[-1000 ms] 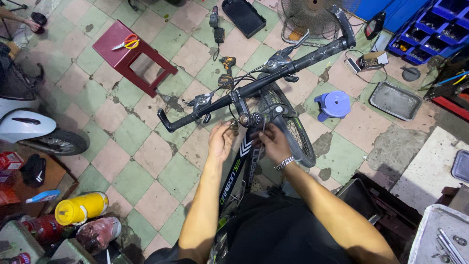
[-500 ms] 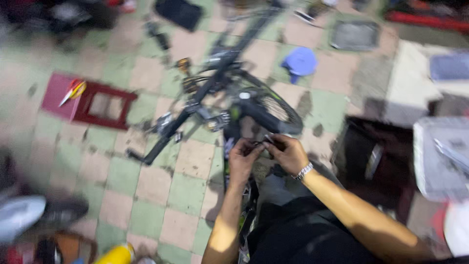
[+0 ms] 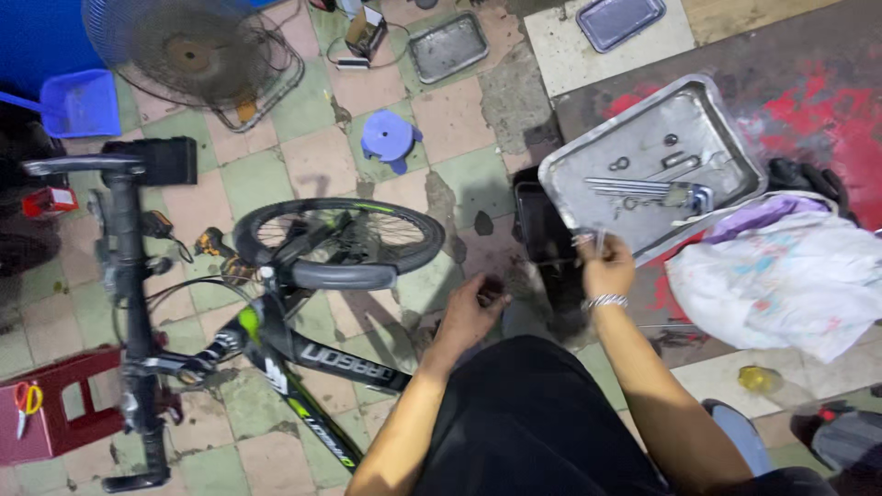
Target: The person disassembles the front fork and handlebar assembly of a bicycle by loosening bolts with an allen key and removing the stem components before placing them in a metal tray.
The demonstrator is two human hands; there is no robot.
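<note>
Black cloth over the person's lap fills the near edge, and both bare forearms reach out from it. The landmark here is the metal tray (image 3: pixel 726 129), propped at a tilt on a dark box, probably so that its tools stay within arm's reach.

Just below the tray's near-left rim, the right hand (image 3: pixel 604 268), a bracelet on its wrist, pinches a small thin metal piece (image 3: pixel 588 241) between thumb and fingertips; it is too small to say what it is. It is held at the rim, as if picked from the tray or about to be laid in it.

Well to the left of the tray, the left hand (image 3: pixel 470 310) hovers over the tiled floor with fingers curled loosely; whether it holds anything cannot be told.

Inside the tray lie hex keys (image 3: pixel 634 189) and a few small loose parts, gathered there so they do not scatter.

Right of the tray sits a crumpled white cloth (image 3: pixel 781 276). Far to its left the bicycle (image 3: pixel 303 354) lies on its side, front wheel (image 3: pixel 338 234) and handlebar (image 3: pixel 129 303) turned away. Beyond, a small blue stool (image 3: pixel 390 138) and a floor fan (image 3: pixel 188 50) stand on the tiles.
</note>
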